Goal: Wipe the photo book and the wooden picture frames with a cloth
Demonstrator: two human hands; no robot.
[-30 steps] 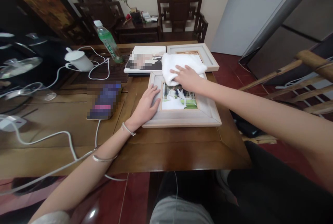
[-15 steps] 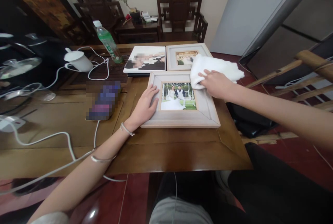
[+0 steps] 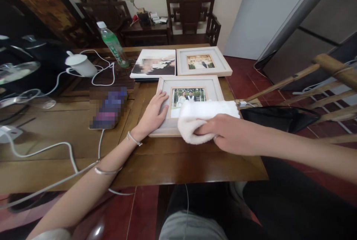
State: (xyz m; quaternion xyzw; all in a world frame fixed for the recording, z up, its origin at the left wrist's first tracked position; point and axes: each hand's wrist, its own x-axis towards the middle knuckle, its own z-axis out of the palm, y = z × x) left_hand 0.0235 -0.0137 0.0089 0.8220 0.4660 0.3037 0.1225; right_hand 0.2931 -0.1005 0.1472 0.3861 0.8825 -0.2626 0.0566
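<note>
A pale wooden picture frame [image 3: 165, 83] with a wedding photo lies flat on the wooden table [image 3: 178, 162]. My left hand [image 3: 154, 113] rests on its left side, fingers stretched out and slightly spread. In my right hand [image 3: 223, 132] is a folded white cloth [image 3: 208, 111], pressed over the lower right of the frame. The cloth covers that corner and part of the photo. Behind it lie a second picture frame [image 3: 223, 61] and, to the left, a white-edged photo panel [image 3: 153, 54] stacked on something dark.
Left of the frames are a phone [image 3: 108, 109] on a cable, a green-labelled bottle [image 3: 113, 44], a white lidded cup [image 3: 80, 65] and a glass [image 3: 46, 99]. White cables trail over the table. A wooden chair [image 3: 331, 65] stands at the right.
My right hand has brought the cloth from the frame's upper right corner down and toward me to its lower right, uncovering the second frame. The left hand keeps its place on the frame.
</note>
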